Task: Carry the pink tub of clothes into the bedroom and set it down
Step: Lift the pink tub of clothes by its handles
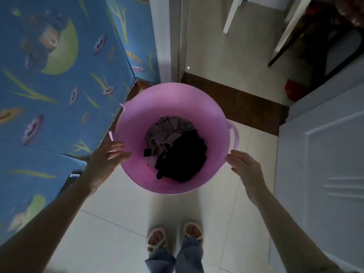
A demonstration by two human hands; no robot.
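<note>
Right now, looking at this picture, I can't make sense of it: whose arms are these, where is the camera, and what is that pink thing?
There is no machine here. One wide-angle camera sits on a person's head and looks down, so the two bare arms are that person's own. The round pink plastic tub sits on the pale tiled floor, with grey and black clothes in its bottom. The left hand and the right hand are spread open at the tub's rim on either side; neither grips it. Below are the person's feet in pale sandals. A blue patterned mattress lies to the left, a white door stands to the right, and a dark threshold crosses ahead.
</note>
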